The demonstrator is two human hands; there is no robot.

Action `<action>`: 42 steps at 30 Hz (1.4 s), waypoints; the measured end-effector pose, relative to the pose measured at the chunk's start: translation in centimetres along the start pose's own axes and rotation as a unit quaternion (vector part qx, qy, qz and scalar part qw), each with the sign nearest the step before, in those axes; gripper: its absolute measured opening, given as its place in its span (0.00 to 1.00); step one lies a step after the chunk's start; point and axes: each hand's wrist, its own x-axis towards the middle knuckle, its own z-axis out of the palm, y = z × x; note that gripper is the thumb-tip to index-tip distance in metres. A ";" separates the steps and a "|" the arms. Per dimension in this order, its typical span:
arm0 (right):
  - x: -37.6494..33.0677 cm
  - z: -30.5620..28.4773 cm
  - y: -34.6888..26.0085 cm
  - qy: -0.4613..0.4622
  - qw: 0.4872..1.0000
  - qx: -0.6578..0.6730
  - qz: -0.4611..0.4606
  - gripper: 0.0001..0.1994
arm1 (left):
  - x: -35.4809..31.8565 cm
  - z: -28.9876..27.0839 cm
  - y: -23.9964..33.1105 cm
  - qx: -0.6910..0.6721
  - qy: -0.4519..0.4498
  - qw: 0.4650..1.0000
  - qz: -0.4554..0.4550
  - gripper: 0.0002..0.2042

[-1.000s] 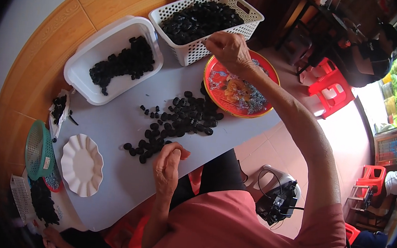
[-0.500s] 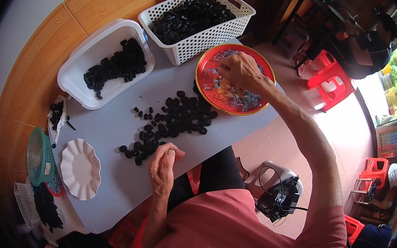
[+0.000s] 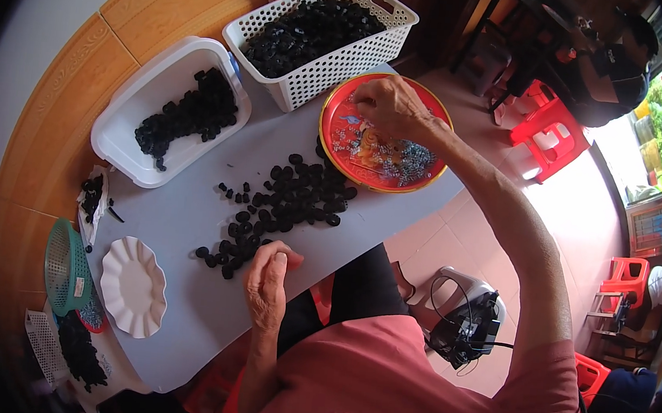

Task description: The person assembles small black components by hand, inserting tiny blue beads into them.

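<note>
My right hand (image 3: 395, 106) is over the far part of a round red tray (image 3: 366, 176) with a yellow rim. Its fingertips are pinched down among small shiny metal bits (image 3: 415, 161) lying in the tray; what they grip, if anything, is hidden. Closer to me, my left hand (image 3: 266, 280) hovers at the table's near edge with thumb and fingers pressed together. I cannot make out anything in it. Beyond it spreads a pile of round black knob-like pieces (image 3: 287, 202) on the grey table (image 3: 199, 337). Several smaller black bits (image 3: 235, 193) lie left of the pile.
A white basin (image 3: 115, 126) and a white perforated basket (image 3: 324, 70), both with black pieces, stand at the back. A scalloped white plate (image 3: 133, 287) and a green basket (image 3: 66, 269) are at left. Red stools (image 3: 552, 140) and a seated person (image 3: 618, 79) are farther right.
My right hand has shifted slightly farther away over the red tray, its fingers still pinched. My left hand stays closed in nearly the same place. The whole view has moved a little.
</note>
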 end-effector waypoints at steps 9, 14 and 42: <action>-0.5 2.6 -1.4 -0.098 0.993 -0.034 -0.053 0.03 | -0.1 -0.2 0.0 -0.011 0.003 1.000 0.003 0.09; -0.9 2.3 -1.6 -0.098 0.994 -0.057 -0.004 0.06 | -0.1 0.0 -0.2 -0.043 -0.007 0.999 -0.015 0.08; 0.8 8.2 -12.4 -0.182 0.957 -0.079 -0.212 0.08 | -0.4 -0.3 -0.5 -0.078 -0.008 0.997 -0.010 0.05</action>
